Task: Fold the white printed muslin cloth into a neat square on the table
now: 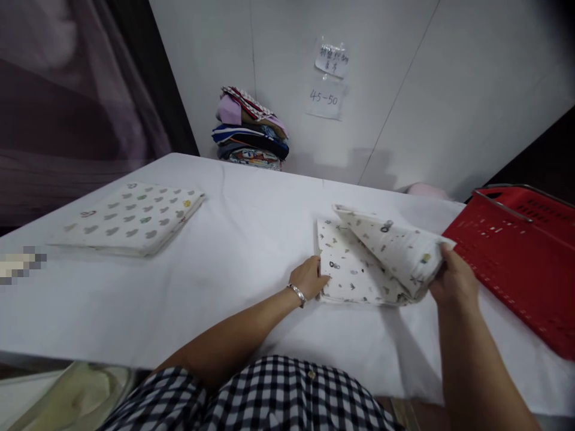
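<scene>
A white cloth printed with small grey and yellow figures (pixel 353 266) lies partly folded in front of me. At its left edge my left hand (pixel 308 277) is closed, thumb on top and fingers tucked at the edge. My right hand (pixel 453 280) pinches the cloth's right side and holds a layer lifted, slanting over the flat part. The fingers of the right hand are partly hidden behind the cloth. A second white cloth, printed with grey cloud-like shapes (pixel 139 215), lies folded flat at the left of the table.
A white covered table (pixel 251 239) spans the view. At its right stands a red plastic basket (pixel 521 257) with a metal handle. Folded coloured fabrics (pixel 251 131) are stacked beyond the far edge, by the wall with paper labels (pixel 326 96). A clear bag (pixel 85 392) is below left.
</scene>
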`<state>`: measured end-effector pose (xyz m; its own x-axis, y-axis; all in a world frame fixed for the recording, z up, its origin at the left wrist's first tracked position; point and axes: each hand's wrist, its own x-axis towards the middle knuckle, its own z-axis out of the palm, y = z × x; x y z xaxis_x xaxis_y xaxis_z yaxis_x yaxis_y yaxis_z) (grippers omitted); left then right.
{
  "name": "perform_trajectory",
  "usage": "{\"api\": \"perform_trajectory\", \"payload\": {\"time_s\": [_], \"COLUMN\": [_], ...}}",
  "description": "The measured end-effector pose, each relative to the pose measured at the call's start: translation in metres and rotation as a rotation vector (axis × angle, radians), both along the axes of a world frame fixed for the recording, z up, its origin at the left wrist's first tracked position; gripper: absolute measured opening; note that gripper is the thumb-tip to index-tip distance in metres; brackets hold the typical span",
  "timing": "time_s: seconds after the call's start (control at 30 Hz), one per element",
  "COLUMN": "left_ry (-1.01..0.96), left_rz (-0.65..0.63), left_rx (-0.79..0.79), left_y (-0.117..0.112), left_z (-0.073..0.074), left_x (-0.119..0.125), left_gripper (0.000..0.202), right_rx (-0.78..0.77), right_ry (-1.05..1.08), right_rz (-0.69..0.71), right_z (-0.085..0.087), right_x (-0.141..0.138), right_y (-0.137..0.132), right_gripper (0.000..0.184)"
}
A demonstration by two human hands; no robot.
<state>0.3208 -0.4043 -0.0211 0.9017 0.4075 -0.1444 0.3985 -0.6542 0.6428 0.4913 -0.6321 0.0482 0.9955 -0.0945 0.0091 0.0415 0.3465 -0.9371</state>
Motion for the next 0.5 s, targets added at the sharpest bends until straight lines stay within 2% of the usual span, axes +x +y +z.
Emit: {"api": "perform_trajectory", "payload": {"time_s": [0.1, 0.2, 0.27, 0.33, 0.43, 0.5], "left_ry": [0.012, 0.029, 0.043, 0.058, 0.060, 0.052], "left_rz": [0.000, 0.001, 0.005, 0.019, 0.051, 0.072], "left_rx": [0.001, -0.013, -0.025, -0.036, -0.044, -0.051], "left_y": [0.001, 0.002, 0.003, 0.005, 0.008, 0.009], "left_z": [0.001, 0.001, 0.000, -0.001, -0.002, -0.001], "left_x": [0.001, 0.003, 0.005, 0.008, 0.013, 0.018], "left_gripper": [0.047, 0.049, 0.052, 0.056, 0.060, 0.061], "right_rx": [-0.009, 0.083, 0.158, 0.166, 0.037, -0.070], "right_ry": [-0.005, 0.013, 0.072, 0.146, 0.288, 0.377], "right_rz": [-0.150, -0.255, -0.308, -0.340, -0.343, -0.306], "right_z": [0.012, 0.006, -0.009, -0.029, -0.058, -0.070], "right_x": [0.038, 0.059, 0.064, 0.063, 0.057, 0.052], "right_y": [-0.035, -0.066, -0.083, -0.098, -0.122, -0.137], "right_gripper": [0.023, 0.020, 0.019, 0.019, 0.019, 0.019]}}
